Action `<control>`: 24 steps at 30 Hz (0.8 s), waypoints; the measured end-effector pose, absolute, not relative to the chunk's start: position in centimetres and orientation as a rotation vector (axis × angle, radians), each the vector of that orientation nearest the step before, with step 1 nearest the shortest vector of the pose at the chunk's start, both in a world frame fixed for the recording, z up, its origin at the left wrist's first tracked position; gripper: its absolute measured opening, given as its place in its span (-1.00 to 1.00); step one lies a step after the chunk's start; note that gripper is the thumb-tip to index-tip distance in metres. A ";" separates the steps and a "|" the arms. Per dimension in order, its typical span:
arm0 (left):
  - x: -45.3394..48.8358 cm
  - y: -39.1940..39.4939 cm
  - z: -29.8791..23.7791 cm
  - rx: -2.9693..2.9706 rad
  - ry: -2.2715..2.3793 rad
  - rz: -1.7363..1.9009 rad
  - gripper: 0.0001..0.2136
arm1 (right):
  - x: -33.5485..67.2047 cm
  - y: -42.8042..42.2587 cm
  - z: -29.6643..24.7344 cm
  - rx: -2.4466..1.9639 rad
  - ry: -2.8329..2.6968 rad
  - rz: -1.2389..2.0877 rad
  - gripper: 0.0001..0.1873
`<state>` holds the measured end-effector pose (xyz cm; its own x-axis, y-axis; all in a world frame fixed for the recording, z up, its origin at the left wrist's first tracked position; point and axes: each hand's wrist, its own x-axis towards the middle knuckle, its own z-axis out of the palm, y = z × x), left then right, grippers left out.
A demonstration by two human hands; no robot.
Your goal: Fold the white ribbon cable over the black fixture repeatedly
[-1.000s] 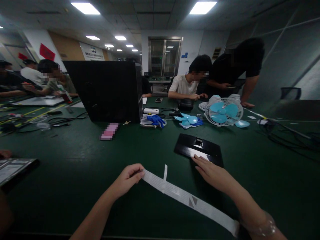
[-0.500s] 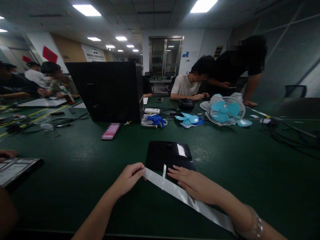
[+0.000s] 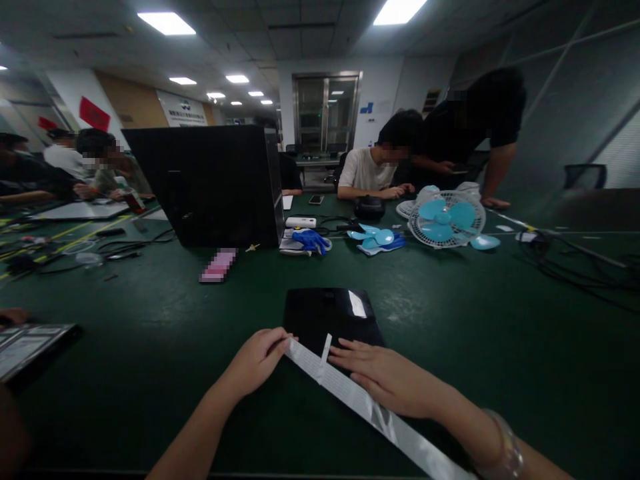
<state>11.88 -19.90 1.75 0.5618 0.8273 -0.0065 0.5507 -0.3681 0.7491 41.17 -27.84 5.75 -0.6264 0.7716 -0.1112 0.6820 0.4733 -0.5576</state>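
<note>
Shiny black flat plate (image 3: 323, 313) now sits closer, just behind both hands. Left hand (image 3: 255, 360) pinches end of long thin white strip (image 3: 313, 363) over green table (image 3: 150, 347); right hand (image 3: 387, 379) lies open, flat on it. Strip looks light, bendy: hold ends.

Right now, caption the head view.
Left hand pinches a white strip, right hand flat on it, black plate behind.
</note>
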 end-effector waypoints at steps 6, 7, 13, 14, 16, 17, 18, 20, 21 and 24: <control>12.0 -20.1 2.4 1.996 1.131 0.462 -0.69 | 42.6 -27.5 4.8 -1.338 -2.367 1.022 -0.33; 12.0 -20.1 2.4 1.987 1.135 0.476 -0.69 | 42.9 -27.4 4.7 -1.359 -2.336 1.037 -0.21; 12.1 -20.0 2.2 1.913 1.180 0.572 -0.70 | 43.6 -27.5 5.5 -1.372 -2.336 0.842 -0.27; 12.1 -19.9 2.2 1.887 1.186 0.589 -0.72 | 43.6 -27.5 5.6 -1.382 -2.358 0.780 -0.32; 12.2 -19.8 2.1 1.843 1.222 0.623 -0.74 | 43.8 -27.4 5.7 -1.431 -2.393 0.640 -0.37; 12.2 -19.7 2.0 1.845 1.256 0.634 -0.74 | 44.0 -27.3 5.7 -1.459 -2.405 0.563 -0.38; 12.2 -19.6 2.0 1.866 1.295 0.638 -0.73 | 44.1 -27.2 5.6 -1.477 -2.415 0.490 -0.39; 12.1 -19.5 2.1 1.936 1.366 0.623 -0.71 | 44.4 -26.9 5.4 -1.488 -2.439 0.383 -0.40; 12.1 -19.5 2.1 1.969 1.398 0.603 -0.71 | 44.6 -26.7 5.2 -1.489 -2.451 0.339 -0.41; 12.2 -19.7 2.3 2.019 1.509 0.521 -0.71 | 44.7 -26.2 4.7 -1.528 -2.473 0.213 -0.45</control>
